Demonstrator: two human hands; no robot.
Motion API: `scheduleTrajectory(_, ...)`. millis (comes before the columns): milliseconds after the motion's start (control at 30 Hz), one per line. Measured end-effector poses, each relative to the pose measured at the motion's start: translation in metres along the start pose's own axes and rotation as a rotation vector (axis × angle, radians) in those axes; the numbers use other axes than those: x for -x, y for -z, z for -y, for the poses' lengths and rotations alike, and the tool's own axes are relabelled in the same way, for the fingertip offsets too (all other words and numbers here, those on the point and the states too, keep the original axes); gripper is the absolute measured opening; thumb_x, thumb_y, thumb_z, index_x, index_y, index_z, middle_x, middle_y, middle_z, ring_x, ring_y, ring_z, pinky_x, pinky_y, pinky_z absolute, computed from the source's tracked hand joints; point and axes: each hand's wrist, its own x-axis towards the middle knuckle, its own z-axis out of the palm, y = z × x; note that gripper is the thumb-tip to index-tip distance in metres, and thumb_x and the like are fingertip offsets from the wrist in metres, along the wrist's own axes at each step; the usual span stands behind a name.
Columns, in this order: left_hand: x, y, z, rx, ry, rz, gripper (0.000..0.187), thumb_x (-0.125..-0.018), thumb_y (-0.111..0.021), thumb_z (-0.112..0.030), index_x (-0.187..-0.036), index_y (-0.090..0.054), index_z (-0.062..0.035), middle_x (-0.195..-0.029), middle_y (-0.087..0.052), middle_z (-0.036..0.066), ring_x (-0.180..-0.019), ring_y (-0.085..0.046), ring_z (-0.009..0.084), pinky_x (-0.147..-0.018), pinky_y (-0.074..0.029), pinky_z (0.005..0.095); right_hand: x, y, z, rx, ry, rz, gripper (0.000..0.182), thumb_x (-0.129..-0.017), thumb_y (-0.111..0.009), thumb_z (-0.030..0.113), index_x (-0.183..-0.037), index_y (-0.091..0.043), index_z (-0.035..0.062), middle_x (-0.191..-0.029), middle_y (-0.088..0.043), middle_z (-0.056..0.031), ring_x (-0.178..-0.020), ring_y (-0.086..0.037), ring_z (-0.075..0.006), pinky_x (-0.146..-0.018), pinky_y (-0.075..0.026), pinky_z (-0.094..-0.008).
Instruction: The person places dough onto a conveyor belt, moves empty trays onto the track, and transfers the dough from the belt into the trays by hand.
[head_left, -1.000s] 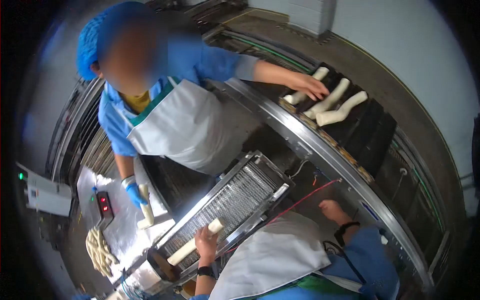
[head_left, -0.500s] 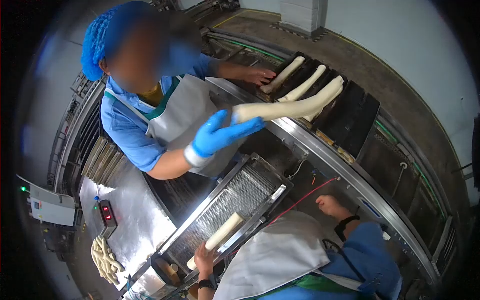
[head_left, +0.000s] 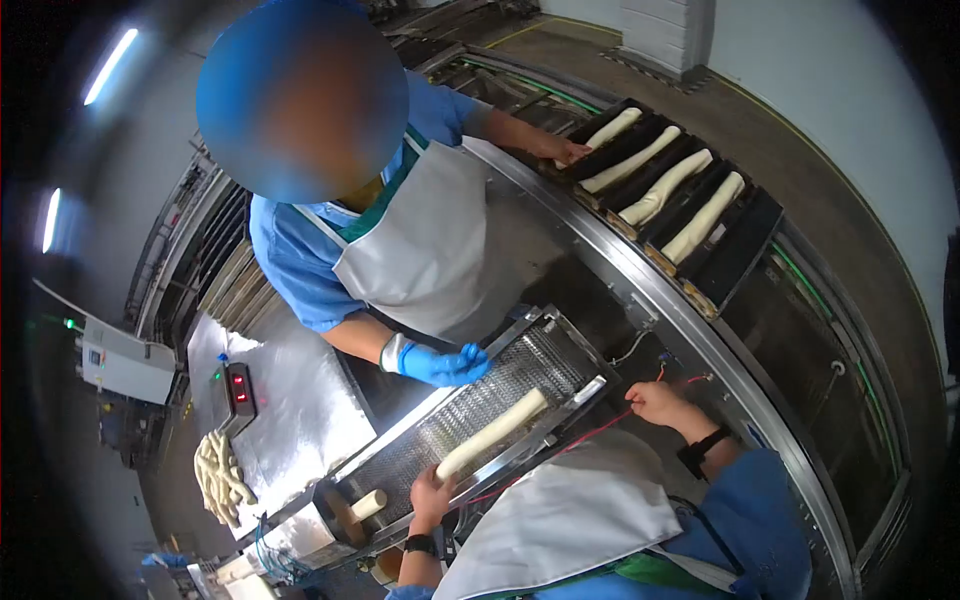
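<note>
- Left hand (head_left: 430, 498): it touches the lower end of a dough roll (head_left: 492, 433); whether its fingers grip or merely rest there cannot be told.
- Dough roll: it lies lengthwise on the mesh conveyor (head_left: 545, 360), near the side rail (head_left: 581, 400). Lifting by one end alone could stretch or bend it, since its soft length would hang unsupported.
- Short dough piece (head_left: 368, 504): it lies behind the left hand, apart from the roll. Any belt travel could push it into the wrist or the roll.
- Right hand (head_left: 664, 404): its fingers are curled at the red cord (head_left: 595, 430); a pinch cannot be confirmed. A careless pull could snag the cord.
- Co-worker's gloved hand (head_left: 445, 365): it hovers beside the roll; simultaneous grasping could cause a collision or tear the dough.
</note>
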Motion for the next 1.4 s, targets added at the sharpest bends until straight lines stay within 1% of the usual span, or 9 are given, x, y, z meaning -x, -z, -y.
scheduleTrajectory(200, -0.034, 0.021, -0.111, 0.532, 0.344, 0.568, 0.043, -0.085, -0.072, -0.027, -0.114, -0.068, 0.0046, -0.087, -0.07, 0.009, -0.075, -0.066, 0.0198, -0.07, -0.052, 0.0343, -0.047, 0.005, 0.077, -0.078, 0.283, 0.385, 0.031, -0.094, -0.07, 0.031, -0.105, -0.075, 0.0029, -0.094, -0.076, -0.0114, -0.09, -0.073, -0.0192, -0.082, -0.057, -0.0336)
scheduleTrajectory(367, -0.068, 0.012, -0.217, 0.623, 0.097, 0.781, 0.043, -0.083, -0.077, -0.019, -0.118, -0.064, 0.0019, -0.094, -0.069, 0.006, -0.081, -0.066, 0.0149, -0.072, -0.052, 0.029, -0.073, -0.005, 0.133, -0.665, -0.112, 0.862, 0.051, -0.1, -0.058, 0.052, -0.12, -0.068, 0.0057, -0.111, -0.073, -0.0125, -0.107, -0.069, -0.0252, -0.093, -0.054, -0.0418)
scheduleTrajectory(467, -0.072, 0.01, -0.272, 0.778, -0.041, 0.988, 0.049, -0.083, -0.079, -0.014, -0.125, -0.059, 0.0018, -0.1, -0.07, 0.007, -0.086, -0.067, 0.0145, -0.076, -0.054, 0.0285, -0.049, 0.019, 0.164, -1.515, -0.369, 0.592, 0.038, -0.097, -0.063, 0.038, -0.12, -0.062, 0.0077, -0.109, -0.071, -0.0122, -0.101, -0.069, -0.0263, -0.091, -0.055, -0.0429)
scheduleTrajectory(567, -0.078, 0.003, -0.292, 0.847, -0.065, 1.168, 0.061, -0.087, -0.076, -0.01, -0.141, -0.049, 0.0004, -0.111, -0.071, 0.013, -0.094, -0.07, 0.0196, -0.083, -0.057, 0.0326, -0.041, 0.058, 0.166, -1.731, -0.165, 0.157, 0.034, -0.084, -0.07, 0.019, -0.114, -0.063, 0.0071, -0.088, -0.066, -0.0086, -0.08, -0.066, -0.025, -0.081, -0.056, -0.0423)
scheduleTrajectory(700, -0.088, -0.007, -0.255, 1.017, -0.027, 1.089, 0.06, -0.095, -0.068, -0.009, -0.15, -0.045, -0.0019, -0.124, -0.069, 0.013, -0.108, -0.068, 0.0208, -0.094, -0.054, 0.032, -0.026, 0.148, 0.163, -1.683, 0.217, -0.248, 0.048, -0.076, -0.073, 0.006, -0.119, -0.052, 0.0061, -0.08, -0.06, -0.0088, -0.064, -0.064, -0.0229, -0.058, -0.057, -0.0387)
scheduleTrajectory(933, -0.051, 0.004, -0.167, 1.125, 0.461, 0.447, 0.056, -0.095, -0.066, -0.009, -0.147, -0.047, -0.0002, -0.135, -0.061, 0.011, -0.126, -0.059, 0.0227, -0.111, -0.044, 0.0372, -0.092, 0.268, 0.035, -1.708, 0.326, -0.527, 0.029, -0.089, -0.071, 0.018, -0.111, -0.06, 0.0017, -0.082, -0.062, -0.0084, -0.07, -0.063, -0.0191, -0.067, -0.058, -0.0332)
scheduleTrajectory(1067, -0.014, 0.003, -0.121, 1.249, 0.578, 0.327, 0.059, -0.097, -0.062, -0.008, -0.151, -0.039, -0.0002, -0.136, -0.06, 0.012, -0.125, -0.06, 0.023, -0.108, -0.046, 0.0366, -0.184, 0.231, -0.103, -1.744, -0.053, -0.668, 0.03, -0.091, -0.074, 0.014, -0.116, -0.058, 0.0073, -0.109, -0.057, -0.0097, -0.097, -0.06, -0.024, -0.088, -0.057, -0.0468)
scheduleTrajectory(1333, 0.058, 0.009, -0.083, 1.281, 0.786, 0.116, 0.055, -0.1, -0.059, -0.008, -0.151, -0.038, 0.0, -0.139, -0.06, 0.014, -0.118, -0.063, 0.0215, -0.101, -0.049, 0.0343, -0.21, 0.193, -0.063, -1.495, -0.28, -0.846, 0.036, -0.088, -0.07, 0.013, -0.12, -0.059, 0.0006, -0.106, -0.063, -0.0118, -0.094, -0.066, -0.0286, -0.081, -0.057, -0.0441)
scheduleTrajectory(1400, 0.07, 0.009, -0.078, 1.279, 0.809, 0.06, 0.055, -0.1, -0.059, -0.009, -0.151, -0.038, -0.0005, -0.138, -0.06, 0.014, -0.117, -0.064, 0.0215, -0.101, -0.049, 0.0344, -0.229, 0.182, -0.063, -1.304, -0.315, -0.914, 0.049, -0.088, -0.066, 0.011, -0.132, -0.054, -0.0055, -0.122, -0.064, -0.0192, -0.105, -0.067, -0.0334, -0.09, -0.055, -0.0455)
